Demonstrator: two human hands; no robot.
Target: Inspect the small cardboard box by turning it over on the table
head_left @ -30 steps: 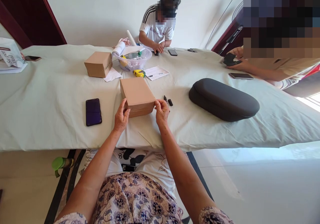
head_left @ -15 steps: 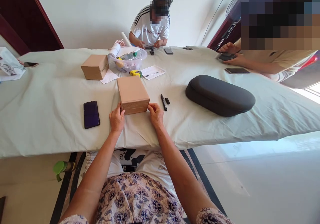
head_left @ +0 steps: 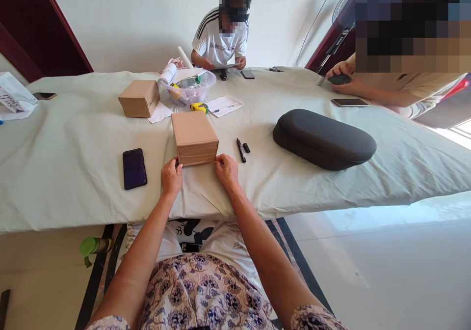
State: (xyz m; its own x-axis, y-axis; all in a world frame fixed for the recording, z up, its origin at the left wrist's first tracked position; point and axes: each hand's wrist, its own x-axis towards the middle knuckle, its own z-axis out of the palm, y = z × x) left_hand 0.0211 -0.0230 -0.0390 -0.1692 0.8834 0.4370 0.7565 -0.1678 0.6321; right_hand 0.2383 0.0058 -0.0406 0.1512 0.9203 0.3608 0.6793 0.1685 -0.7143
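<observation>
Cardboard box (head_left: 195, 132) sits on the near half of the table, mid-scene, flat on the pale, creased cloth (head_left: 257, 185). One face turned to the near edge; the top runs away from it, slanting slightly to the far left. Long axis uncertain, foreshortened from here.

Material: plain brown card, matte, square-edged; a thin seam runs left to right across the near face.

Left hand (head_left: 171, 177): fingers curled, tips at the box's near left lower corner. Right hand (head_left: 226, 171): fingers bunched, tips at the near right lower corner. Both touch the card; cannot tell whether either pinches it.

Round about: dark, smooth phone (head_left: 134, 169) flat to the left; black marker (head_left: 241, 150) just right, its cap (head_left: 246, 148) beside it. Farther right, a long rounded dark case (head_left: 324, 138). Beyond the box, a yellow tape measure (head_left: 199, 107) and a translucent plastic basin (head_left: 205, 93).
</observation>
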